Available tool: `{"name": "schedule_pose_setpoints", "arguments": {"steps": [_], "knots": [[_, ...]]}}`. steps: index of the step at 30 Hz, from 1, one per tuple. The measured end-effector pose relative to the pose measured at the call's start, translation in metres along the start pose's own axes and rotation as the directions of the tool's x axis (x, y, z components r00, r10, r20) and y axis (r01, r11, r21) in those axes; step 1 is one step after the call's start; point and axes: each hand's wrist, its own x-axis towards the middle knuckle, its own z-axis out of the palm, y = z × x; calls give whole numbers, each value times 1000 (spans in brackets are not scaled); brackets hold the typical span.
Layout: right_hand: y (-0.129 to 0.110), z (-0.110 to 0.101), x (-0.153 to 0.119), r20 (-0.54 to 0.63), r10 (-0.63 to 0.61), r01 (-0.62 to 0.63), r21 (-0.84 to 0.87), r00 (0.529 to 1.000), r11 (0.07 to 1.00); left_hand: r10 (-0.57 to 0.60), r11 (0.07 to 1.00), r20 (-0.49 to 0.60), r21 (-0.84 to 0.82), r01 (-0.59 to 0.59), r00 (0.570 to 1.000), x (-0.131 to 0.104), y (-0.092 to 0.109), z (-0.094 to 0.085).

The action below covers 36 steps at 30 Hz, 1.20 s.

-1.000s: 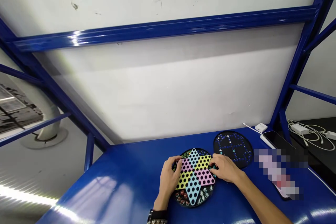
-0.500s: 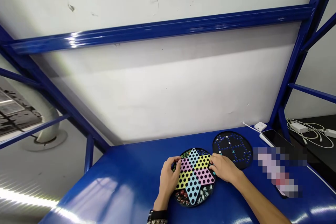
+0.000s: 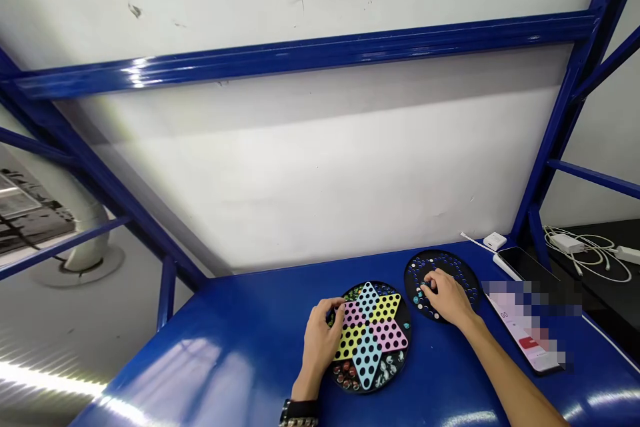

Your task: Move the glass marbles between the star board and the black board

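Your blue table (image 3: 260, 320) bears two round boards, one hand at each
The star board (image 3: 369, 340) lies before you, the black board (image 3: 464, 273) just beyond its right side; your left hand (image 3: 321, 335) curls against the star board's left edge, its grip unclear; your right hand (image 3: 449, 297) bends over the black board, fingers curled, and I cannot tell whether they pinch a marble; red marbles (image 3: 349, 371) sit in the star board's near-left pocket

There are two hands (image 3: 320, 337) (image 3: 449, 298), two round boards (image 3: 405, 311) (image 3: 459, 269) and one star (image 3: 369, 341).
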Motion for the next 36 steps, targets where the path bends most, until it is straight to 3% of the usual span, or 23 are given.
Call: {"name": "schedule_pose_setpoints", "arguments": {"steps": [3,8,13,17,22,27,32,36], "knots": [[-6,2,-3,3,-42,41,92,999,995,8,1000,2,-2,-8,1000,0,0,0],[-26,14,-16,242,-269,217,224,932,950,-1,1000,8,-5,1,1000,0,0,1],[-32,21,-22,278,-268,232,157,922,960,-11,1000,1,-8,11,1000,0,1,1],[-32,13,-17,178,-247,215,181,953,960,-4,1000,9,-5,4,1000,-1,1,1],[-7,2,-3,-99,-66,70,39,993,997,5,1000,10,2,-5,1000,-1,1,0],[12,4,2,-153,4,-4,-2,988,1000,11,1000,6,1,-11,1000,0,1,1],[-21,21,1,-43,-138,141,96,990,985,22,1000,3,2,-22,1000,0,1,2],[-55,38,10,99,-224,219,63,969,974,10,1000,1,-11,-10,1000,-1,0,3]]}}
